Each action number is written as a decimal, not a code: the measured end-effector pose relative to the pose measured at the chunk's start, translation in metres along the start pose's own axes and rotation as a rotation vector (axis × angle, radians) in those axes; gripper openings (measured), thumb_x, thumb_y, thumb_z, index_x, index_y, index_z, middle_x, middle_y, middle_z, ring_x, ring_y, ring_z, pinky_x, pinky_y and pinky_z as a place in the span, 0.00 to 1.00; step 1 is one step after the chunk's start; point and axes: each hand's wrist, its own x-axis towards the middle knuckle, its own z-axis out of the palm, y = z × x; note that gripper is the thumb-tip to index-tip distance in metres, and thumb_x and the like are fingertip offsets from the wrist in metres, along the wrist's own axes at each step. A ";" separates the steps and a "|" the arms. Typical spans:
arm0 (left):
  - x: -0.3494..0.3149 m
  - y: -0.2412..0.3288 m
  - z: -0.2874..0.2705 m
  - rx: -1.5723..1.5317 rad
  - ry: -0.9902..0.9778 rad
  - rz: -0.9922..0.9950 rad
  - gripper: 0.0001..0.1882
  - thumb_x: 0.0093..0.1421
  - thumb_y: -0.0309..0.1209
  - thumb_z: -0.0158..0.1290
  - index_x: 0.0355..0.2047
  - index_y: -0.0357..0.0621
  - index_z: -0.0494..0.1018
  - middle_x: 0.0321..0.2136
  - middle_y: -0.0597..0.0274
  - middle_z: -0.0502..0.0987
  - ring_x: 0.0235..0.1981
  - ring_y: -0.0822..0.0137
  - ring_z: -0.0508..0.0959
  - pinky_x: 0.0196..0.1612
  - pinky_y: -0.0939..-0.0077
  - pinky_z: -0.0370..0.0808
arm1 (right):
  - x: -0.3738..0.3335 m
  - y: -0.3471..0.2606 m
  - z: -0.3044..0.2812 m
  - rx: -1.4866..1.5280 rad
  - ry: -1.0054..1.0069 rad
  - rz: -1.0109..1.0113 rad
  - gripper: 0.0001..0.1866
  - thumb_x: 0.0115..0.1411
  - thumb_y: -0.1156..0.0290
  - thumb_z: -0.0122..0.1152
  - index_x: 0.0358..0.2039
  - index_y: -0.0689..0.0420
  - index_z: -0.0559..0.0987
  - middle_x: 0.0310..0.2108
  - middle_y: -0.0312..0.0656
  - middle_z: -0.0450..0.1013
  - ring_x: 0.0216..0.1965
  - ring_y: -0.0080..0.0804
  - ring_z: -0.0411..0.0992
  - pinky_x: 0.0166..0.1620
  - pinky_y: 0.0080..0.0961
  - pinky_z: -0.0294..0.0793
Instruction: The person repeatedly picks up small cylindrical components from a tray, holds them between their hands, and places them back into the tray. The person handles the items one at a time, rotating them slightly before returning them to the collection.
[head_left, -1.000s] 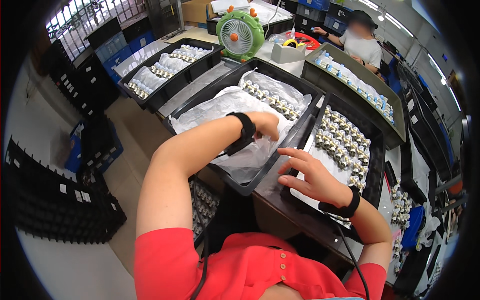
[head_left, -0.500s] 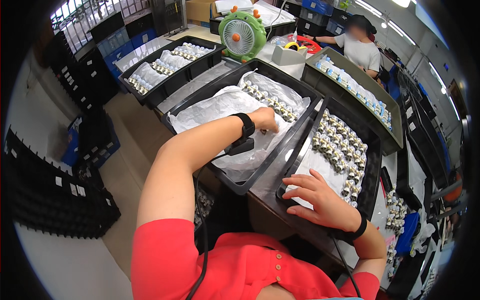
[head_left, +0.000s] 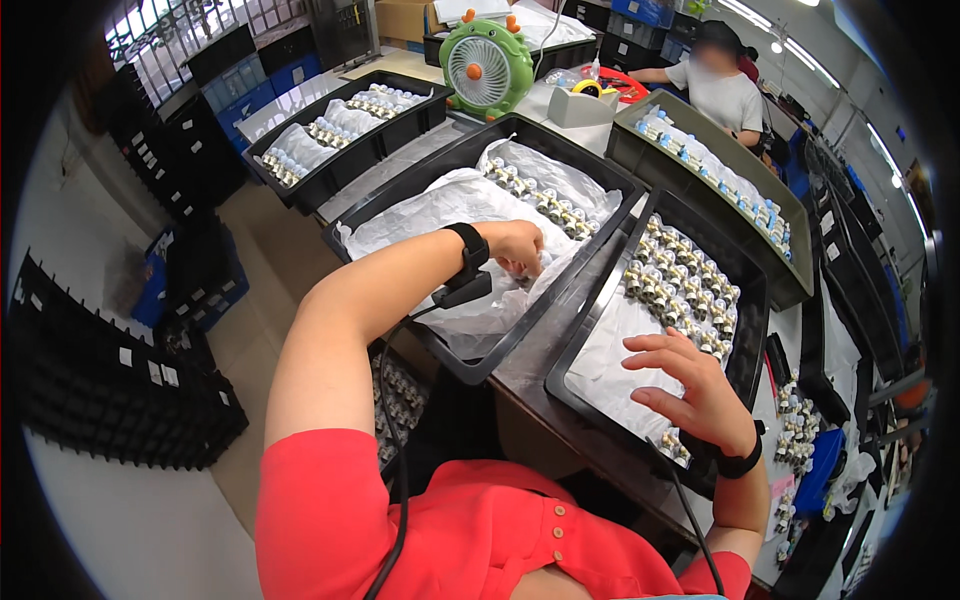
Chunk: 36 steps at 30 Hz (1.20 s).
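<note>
My left hand (head_left: 517, 248) reaches into the middle black tray (head_left: 462, 372), its fingers bent down and drawn together at the white paper (head_left: 420, 215) lining it. Whatever sits between those fingertips is mostly hidden. Just beyond, a row of small bulb-like parts (head_left: 540, 198) with clear domes and metallic bases lies along the paper. Over the right black tray (head_left: 580, 352) hovers my right hand (head_left: 690, 385), fingers apart and curved, holding nothing I can see. Several rows of the same bulb-like parts (head_left: 690, 275) fill the far part of that tray, some hidden behind the hand.
A green fan (head_left: 487, 68) stands behind the trays. Other part-filled trays include a black one (head_left: 340, 165) at far left and an olive one (head_left: 625, 145) at far right. A person (head_left: 712, 90) works at the back right. Loose parts (head_left: 797, 425) lie at right.
My left hand has shifted slightly left and nearer along the paper. My right hand has moved right and up from the near rim of its tray, uncovering paper there.
</note>
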 end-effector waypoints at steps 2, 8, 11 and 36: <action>-0.001 -0.001 0.000 0.070 -0.008 0.007 0.21 0.43 0.32 0.64 0.35 0.34 0.72 0.25 0.57 0.77 0.20 0.70 0.76 0.23 0.76 0.74 | 0.001 0.005 0.001 0.036 0.040 -0.001 0.16 0.52 0.68 0.65 0.42 0.53 0.76 0.48 0.40 0.72 0.50 0.41 0.70 0.61 0.47 0.56; -0.005 0.008 0.013 0.140 -0.022 -0.174 0.15 0.45 0.30 0.63 0.30 0.35 0.74 0.22 0.60 0.76 0.20 0.73 0.77 0.23 0.80 0.74 | 0.003 0.023 0.006 0.078 0.072 0.002 0.15 0.52 0.71 0.64 0.41 0.56 0.76 0.45 0.42 0.74 0.47 0.42 0.72 0.57 0.41 0.62; -0.001 -0.006 0.018 -0.192 0.010 -0.122 0.12 0.46 0.27 0.61 0.30 0.35 0.74 0.22 0.60 0.76 0.20 0.73 0.78 0.23 0.81 0.75 | 0.005 0.032 0.009 0.139 0.091 0.019 0.14 0.52 0.72 0.64 0.40 0.57 0.76 0.42 0.44 0.75 0.44 0.41 0.73 0.50 0.33 0.69; -0.015 0.027 -0.008 0.557 0.127 0.121 0.23 0.52 0.39 0.60 0.40 0.32 0.74 0.28 0.51 0.78 0.33 0.64 0.80 0.36 0.72 0.76 | -0.016 0.165 0.009 -0.160 0.653 0.546 0.24 0.48 0.63 0.66 0.44 0.62 0.74 0.41 0.50 0.75 0.44 0.40 0.74 0.48 0.30 0.71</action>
